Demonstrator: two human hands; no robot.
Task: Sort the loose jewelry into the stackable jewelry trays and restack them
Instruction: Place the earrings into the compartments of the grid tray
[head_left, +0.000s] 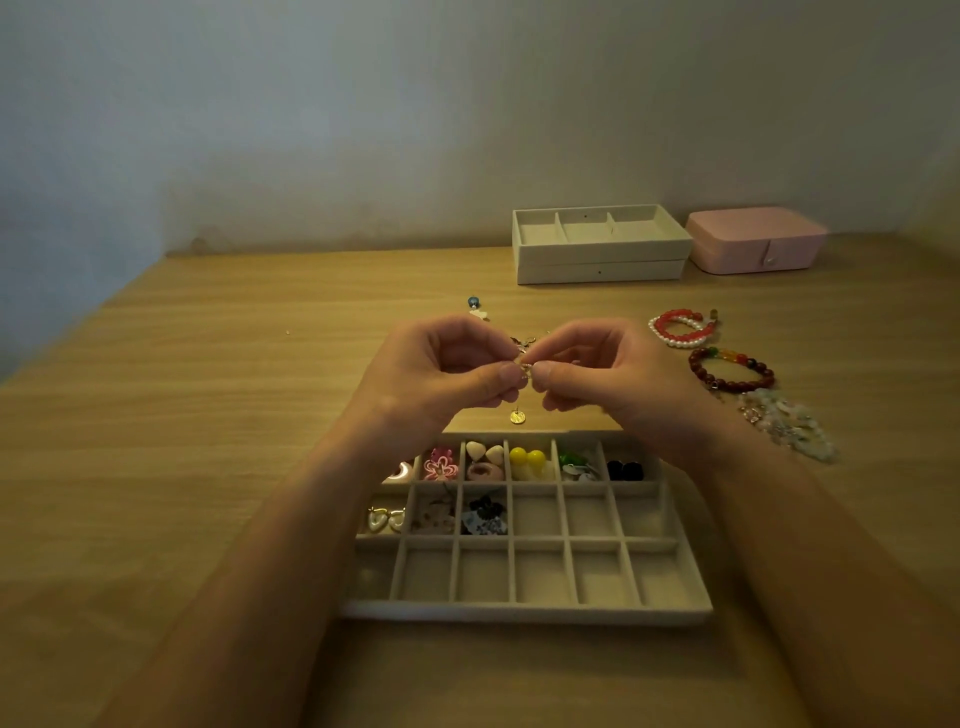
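Head view: the left hand (441, 369) and right hand (597, 369) pinch one small gold earring (524, 368) between curled fingertips, above a velvety grid tray (524, 613) (roughly half its square compartments filled). Glossy beaded bracelets (730, 371) lie loose to the right. Two stacked trays (597, 260) stand behind, so the restacking appears undone.

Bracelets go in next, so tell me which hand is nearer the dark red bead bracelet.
Right. The right hand sits just left of the dark red bead bracelet; the left hand is farther left, beyond the right one.
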